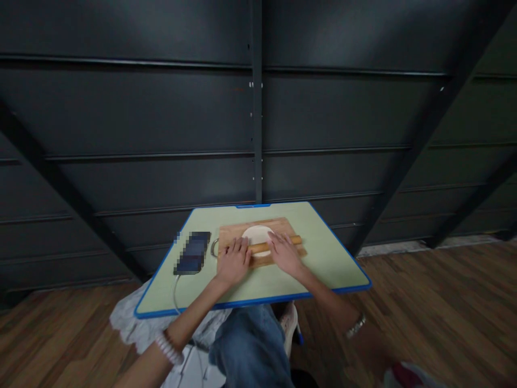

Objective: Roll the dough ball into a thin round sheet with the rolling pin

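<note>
A wooden rolling pin (259, 248) lies across a flat, round, pale piece of dough (258, 234) on a wooden cutting board (231, 230). My left hand (234, 263) is over the pin's left end, with its fingers draped across it and hiding that end. Over the right part of the pin, my right hand (286, 254) presses down with its fingers bent across it. The pin's right tip (297, 240) sticks out past that hand. Part of the dough's near side is covered by the pin and my hands.
The board rests on a pale green folding table (323, 264) with a blue rim. Left of the board's metal ring handle (214, 247) lies a phone (193, 253) with a white cable (175, 293). A dark panelled wall (181, 118) stands behind; my knee (252, 345) is below the table's near edge.
</note>
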Demonstrator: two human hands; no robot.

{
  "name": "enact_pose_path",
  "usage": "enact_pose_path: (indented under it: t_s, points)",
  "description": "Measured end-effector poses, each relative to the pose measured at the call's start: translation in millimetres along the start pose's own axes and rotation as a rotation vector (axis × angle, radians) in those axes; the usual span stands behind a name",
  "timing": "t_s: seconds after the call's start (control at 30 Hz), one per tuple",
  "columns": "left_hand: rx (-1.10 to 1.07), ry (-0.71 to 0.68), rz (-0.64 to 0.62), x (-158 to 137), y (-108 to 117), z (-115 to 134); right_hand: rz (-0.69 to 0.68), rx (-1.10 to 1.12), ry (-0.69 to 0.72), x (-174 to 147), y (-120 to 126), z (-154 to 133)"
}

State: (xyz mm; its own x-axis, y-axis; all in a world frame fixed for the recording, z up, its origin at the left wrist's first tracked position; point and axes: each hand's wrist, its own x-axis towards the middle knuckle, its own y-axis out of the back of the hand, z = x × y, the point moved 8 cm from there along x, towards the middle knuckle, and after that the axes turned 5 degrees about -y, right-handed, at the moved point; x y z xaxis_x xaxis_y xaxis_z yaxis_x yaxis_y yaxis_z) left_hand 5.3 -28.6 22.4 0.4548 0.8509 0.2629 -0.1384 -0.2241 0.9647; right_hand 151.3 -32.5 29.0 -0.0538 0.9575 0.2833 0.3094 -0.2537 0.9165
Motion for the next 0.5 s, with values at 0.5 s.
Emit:
enact_pose_path:
  t_s: [0.5]
  points:
    - [-0.33,0.139,0.002,104,-9,-14,-0.143,-0.125,0.166,101,-38,-44]
